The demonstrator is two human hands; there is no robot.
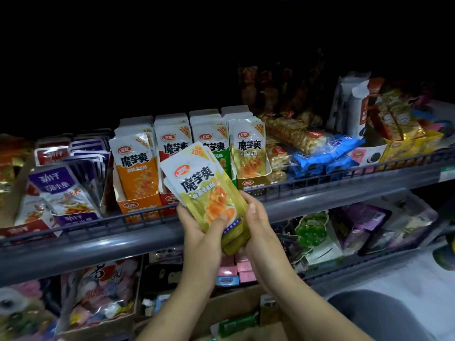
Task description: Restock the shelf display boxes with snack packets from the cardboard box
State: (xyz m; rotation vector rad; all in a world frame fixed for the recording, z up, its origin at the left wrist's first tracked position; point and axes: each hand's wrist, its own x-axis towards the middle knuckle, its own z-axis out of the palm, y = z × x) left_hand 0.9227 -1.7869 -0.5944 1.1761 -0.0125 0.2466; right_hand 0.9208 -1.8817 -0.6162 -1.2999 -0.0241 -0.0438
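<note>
Both hands clutch one stack of yellow-green snack packets (206, 190) before the shelf rail (98, 244): left hand (199, 227) wraps the lower edge, thumb across the front; right hand (256, 217) clasps the right side. Behind stand the orange display box (138, 205) and, further right, the yellow-green display box (251, 183).

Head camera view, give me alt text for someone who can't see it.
Both hands, left and right, hold a stack of yellow snack packets before a dim shop shelf. Behind it, four display boxes hold matching packets in orange, red, green and yellow.
</note>
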